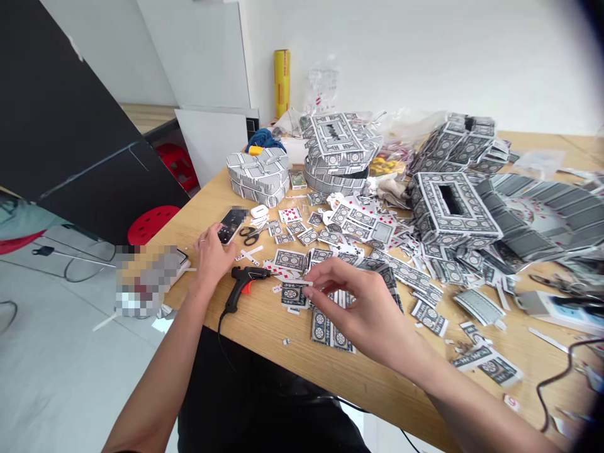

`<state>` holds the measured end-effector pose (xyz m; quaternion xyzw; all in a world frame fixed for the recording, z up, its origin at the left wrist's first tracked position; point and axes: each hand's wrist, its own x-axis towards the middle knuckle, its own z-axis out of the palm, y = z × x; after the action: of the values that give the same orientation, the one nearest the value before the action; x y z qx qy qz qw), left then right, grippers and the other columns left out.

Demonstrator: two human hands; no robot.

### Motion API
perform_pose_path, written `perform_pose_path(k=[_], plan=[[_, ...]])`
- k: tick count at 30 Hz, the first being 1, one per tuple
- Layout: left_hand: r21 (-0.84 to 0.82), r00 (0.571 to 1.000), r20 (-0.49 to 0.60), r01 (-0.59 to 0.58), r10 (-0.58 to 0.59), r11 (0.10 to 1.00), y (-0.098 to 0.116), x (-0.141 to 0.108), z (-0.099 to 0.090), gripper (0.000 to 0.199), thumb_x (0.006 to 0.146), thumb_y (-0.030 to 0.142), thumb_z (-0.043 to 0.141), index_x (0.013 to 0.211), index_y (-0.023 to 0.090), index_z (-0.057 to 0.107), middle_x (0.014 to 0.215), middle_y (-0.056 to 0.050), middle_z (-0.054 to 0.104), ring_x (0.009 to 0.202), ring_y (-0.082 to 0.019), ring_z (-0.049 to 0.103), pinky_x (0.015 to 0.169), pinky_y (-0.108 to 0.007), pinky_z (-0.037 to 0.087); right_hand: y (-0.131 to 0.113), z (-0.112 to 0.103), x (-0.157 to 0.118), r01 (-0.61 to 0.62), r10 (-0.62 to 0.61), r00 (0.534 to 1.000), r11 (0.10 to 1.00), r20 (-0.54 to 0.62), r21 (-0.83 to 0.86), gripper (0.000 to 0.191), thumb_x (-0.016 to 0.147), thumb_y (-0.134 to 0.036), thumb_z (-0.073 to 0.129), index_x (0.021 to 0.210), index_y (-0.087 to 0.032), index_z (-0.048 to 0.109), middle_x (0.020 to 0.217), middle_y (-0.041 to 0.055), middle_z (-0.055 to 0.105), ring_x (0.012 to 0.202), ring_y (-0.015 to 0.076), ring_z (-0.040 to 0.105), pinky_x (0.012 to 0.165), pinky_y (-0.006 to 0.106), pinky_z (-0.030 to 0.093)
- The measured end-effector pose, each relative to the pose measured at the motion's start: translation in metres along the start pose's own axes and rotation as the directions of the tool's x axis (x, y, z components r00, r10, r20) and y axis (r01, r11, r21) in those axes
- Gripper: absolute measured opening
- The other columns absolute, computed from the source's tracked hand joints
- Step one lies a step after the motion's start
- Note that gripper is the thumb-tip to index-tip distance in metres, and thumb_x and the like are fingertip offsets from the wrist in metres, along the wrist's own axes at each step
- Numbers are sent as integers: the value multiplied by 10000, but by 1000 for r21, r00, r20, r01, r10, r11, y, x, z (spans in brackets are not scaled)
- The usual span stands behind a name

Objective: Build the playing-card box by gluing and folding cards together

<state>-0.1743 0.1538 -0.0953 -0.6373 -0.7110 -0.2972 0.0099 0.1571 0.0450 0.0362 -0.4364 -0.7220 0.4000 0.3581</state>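
My left hand (213,257) is at the table's left edge, its finger and thumb closed about the near end of a dark-screened phone (231,225). With thumb and forefinger, my right hand (361,305) pinches the edge of a blue-and-white patterned playing card piece (294,293). Between the hands lies a black glue gun (241,286) with an orange trigger, its cord running off the front edge. Under and behind my right hand is a panel of joined cards (321,328), partly hidden. Black-handled scissors (250,236) rest right of the phone.
Card-covered boxes stand at the back: a heart-shaped box (259,176), a stacked one (337,141) and one with a slot (455,204). Loose cards (361,223) and scraps litter the middle. A power strip (561,309) lies right; a red stool (158,221) stands left below.
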Motion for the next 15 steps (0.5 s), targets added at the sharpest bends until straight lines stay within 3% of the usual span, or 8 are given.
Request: perform_pose_path(k=[10,15], plan=[[-13,1000,-3,29,-29,999,3,0,-2,545,908,266,646,1426,147,526,1508,-216,666,1454,-425,573,1251,-637,364,1,0,-1,-1,1,1000,1000,4,8,76,996,-254,688,1065,-233,711,907,-5,804,839,151,769,798,291,607],[-68,1000,3,8,-7,998,17,-5,-16,420,940,270,611,1341,145,606,1414,-198,731,1379,-408,640,1223,-623,414,-1,0,2,-10,10,1000,1000,5,0,76,999,-252,685,1067,-231,713,898,-1,805,834,155,773,765,287,607]])
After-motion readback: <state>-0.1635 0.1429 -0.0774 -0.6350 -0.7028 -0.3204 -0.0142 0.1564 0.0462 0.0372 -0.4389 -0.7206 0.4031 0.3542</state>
